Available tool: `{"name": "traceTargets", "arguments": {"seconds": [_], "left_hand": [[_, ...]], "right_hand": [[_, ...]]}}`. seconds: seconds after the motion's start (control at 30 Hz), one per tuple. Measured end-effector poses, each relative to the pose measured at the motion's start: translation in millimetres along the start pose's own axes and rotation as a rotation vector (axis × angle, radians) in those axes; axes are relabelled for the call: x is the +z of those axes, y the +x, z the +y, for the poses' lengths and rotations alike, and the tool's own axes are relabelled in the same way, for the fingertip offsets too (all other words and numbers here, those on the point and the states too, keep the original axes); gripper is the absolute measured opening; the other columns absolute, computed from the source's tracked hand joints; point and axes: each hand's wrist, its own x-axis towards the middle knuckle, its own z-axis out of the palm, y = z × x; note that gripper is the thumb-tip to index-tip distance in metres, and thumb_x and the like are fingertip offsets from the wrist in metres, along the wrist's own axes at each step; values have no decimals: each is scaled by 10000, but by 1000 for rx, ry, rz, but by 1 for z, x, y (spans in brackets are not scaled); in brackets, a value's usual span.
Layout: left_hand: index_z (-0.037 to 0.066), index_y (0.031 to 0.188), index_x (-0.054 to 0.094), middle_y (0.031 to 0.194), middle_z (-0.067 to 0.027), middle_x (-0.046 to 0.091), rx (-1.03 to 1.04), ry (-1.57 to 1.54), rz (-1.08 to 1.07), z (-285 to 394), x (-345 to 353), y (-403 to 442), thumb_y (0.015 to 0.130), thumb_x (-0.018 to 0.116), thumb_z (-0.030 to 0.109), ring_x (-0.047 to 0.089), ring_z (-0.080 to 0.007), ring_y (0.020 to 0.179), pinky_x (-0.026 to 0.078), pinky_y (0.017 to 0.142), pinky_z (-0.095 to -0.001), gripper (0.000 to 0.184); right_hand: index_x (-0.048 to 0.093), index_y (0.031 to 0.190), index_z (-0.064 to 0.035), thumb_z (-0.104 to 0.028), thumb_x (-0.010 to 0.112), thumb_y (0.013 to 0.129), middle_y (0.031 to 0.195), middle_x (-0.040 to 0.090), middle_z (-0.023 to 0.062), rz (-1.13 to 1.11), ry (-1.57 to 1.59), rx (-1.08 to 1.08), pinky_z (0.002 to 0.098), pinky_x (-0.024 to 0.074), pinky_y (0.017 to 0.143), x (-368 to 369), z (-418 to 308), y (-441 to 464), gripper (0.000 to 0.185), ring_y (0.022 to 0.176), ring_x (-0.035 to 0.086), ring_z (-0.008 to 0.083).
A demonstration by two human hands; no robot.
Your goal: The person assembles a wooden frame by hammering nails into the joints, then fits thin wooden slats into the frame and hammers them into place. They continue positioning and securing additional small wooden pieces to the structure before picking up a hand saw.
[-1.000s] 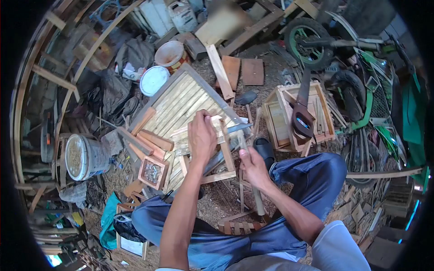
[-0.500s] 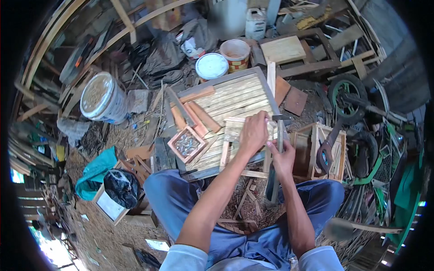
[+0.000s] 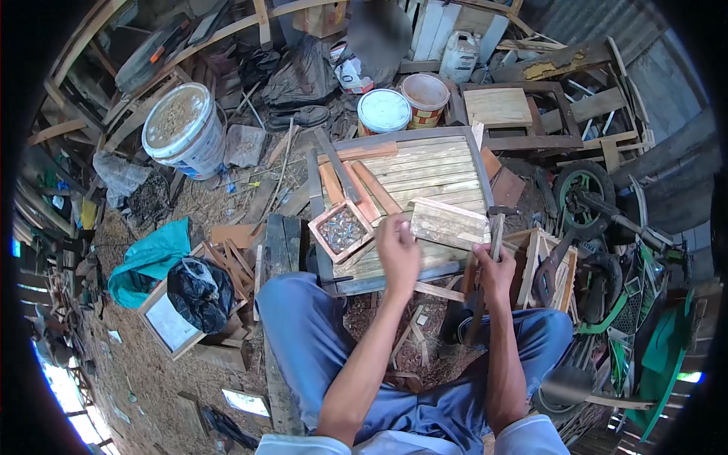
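Observation:
My right hand (image 3: 497,273) is closed around the handle of a hammer (image 3: 497,231), whose dark head points away from me. Its thumb and fingers are close to the right end of a small slatted wooden piece (image 3: 451,226) on the work board. My left hand (image 3: 398,254) is at the left end of that piece, fingers curled together; whatever they may pinch is too small to make out. Just left of it, a square wooden box of nails (image 3: 341,232) rests on the board (image 3: 432,171).
Wood strips (image 3: 371,186) lie behind the nail box. Beyond the board stand a white-lidded bucket (image 3: 384,112) and an open bucket (image 3: 425,95). A wooden crate (image 3: 557,265) is at my right. A bag-lined box (image 3: 201,296) and a large sawdust bucket (image 3: 182,133) are at left.
My left hand has left the top of the wooden piece and moved left, beside the nail box. My right hand still holds the hammer. The head view has shifted.

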Motion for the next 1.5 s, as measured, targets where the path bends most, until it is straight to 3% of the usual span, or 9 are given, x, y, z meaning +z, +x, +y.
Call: {"name": "traceTargets", "arguments": {"seconds": [0.07, 0.2, 0.53, 0.67, 0.77, 0.8, 0.93, 1.13, 1.5], "left_hand": [[-4, 1038, 611, 953, -100, 689, -260, -72, -89, 12, -25, -5, 954, 538, 13, 643, -169, 863, 502, 787, -317, 113], [-27, 1048, 603, 857, -143, 696, -82, -19, -140, -6, -22, -10, 954, 526, -8, 686, -205, 745, 529, 690, -318, 123], [-18, 1030, 590, 976, -215, 687, 33, 161, -198, -9, -24, -18, 925, 540, 9, 672, -359, 854, 517, 740, -430, 119], [-17, 987, 610, 932, -169, 620, 367, 375, -52, -1, -22, -12, 901, 561, 2, 610, -319, 834, 502, 765, -395, 100], [-24, 979, 613, 925, -149, 627, 314, 195, -136, 25, -8, -8, 901, 588, 22, 619, -253, 816, 499, 757, -348, 94], [-21, 982, 626, 904, -117, 653, 103, -28, -250, 33, 3, -8, 901, 629, 67, 622, -188, 807, 490, 751, -312, 119], [-6, 989, 652, 877, -37, 684, 133, -11, -628, 28, 37, 8, 908, 663, 101, 624, -109, 848, 496, 801, -278, 135], [-7, 1010, 691, 909, -53, 681, -50, -40, -870, 27, 51, 16, 889, 695, 117, 639, -127, 879, 509, 837, -279, 173], [28, 948, 743, 1026, -97, 680, 270, 134, -939, 23, 55, 18, 828, 721, 102, 591, -237, 1047, 441, 957, -351, 143]], "right_hand": [[663, 837, -62, -188, 759, 849, 609, 505, -46, -2, 20, 6, 241, 324, 412, 0, 0, -2, 160, 471, 434, 47], [680, 849, -16, -199, 773, 806, 717, 605, 11, -11, 66, 30, 292, 421, 626, -1, -11, -5, 210, 666, 521, 114], [716, 902, -9, -232, 783, 786, 749, 667, 88, 73, 46, 43, 334, 484, 690, 4, -5, -8, 260, 704, 606, 174], [717, 887, -13, -235, 794, 778, 774, 691, 95, 73, 34, 52, 335, 495, 716, 3, -2, -8, 259, 717, 627, 176], [717, 866, -17, -231, 792, 777, 777, 696, 104, 108, 17, 32, 337, 499, 720, 3, -10, -11, 244, 722, 633, 177], [716, 854, -20, -223, 793, 772, 762, 693, 109, 107, 22, 58, 341, 503, 718, 3, -11, -11, 232, 716, 636, 177], [718, 865, -14, -213, 806, 782, 781, 702, 92, 106, 25, 47, 329, 502, 732, 3, -13, -11, 233, 731, 635, 165], [717, 860, -18, -204, 805, 776, 807, 707, 108, 107, 30, 52, 333, 502, 765, 2, -18, -12, 222, 754, 646, 179], [676, 1056, -22, -138, 806, 776, 901, 714, 112, -137, 74, 8, 323, 519, 769, -22, 4, -19, 330, 821, 656, 147]]}}
